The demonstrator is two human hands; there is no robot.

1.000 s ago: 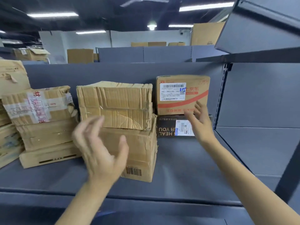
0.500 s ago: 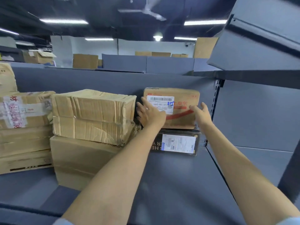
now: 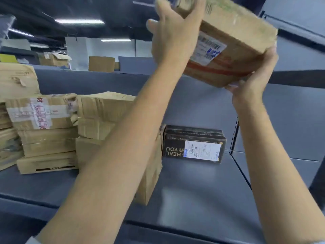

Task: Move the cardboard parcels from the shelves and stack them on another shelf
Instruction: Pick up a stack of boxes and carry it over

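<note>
- The brown parcel with a red stripe and a white shipping label is held high, tilted, well above the shelf board, carried between both hands.
- The left hand lies flat against the parcel's left face, fingers straight and pressing; the right hand cups its lower right corner, fingers curled under the edge. Two opposed grips probably steady a box too wide for one hand.
- Judging by the tilt, it is being swung clear of the shelf to go elsewhere.
- One black box with a white label stands on the shelf against the back panel.
- Two crumpled brown parcels sit stacked beside it, partly hidden by the left forearm.
- Further left, a taped parcel with red writing tops a stack of about three; more lie at the frame edge, count unclear.
</note>
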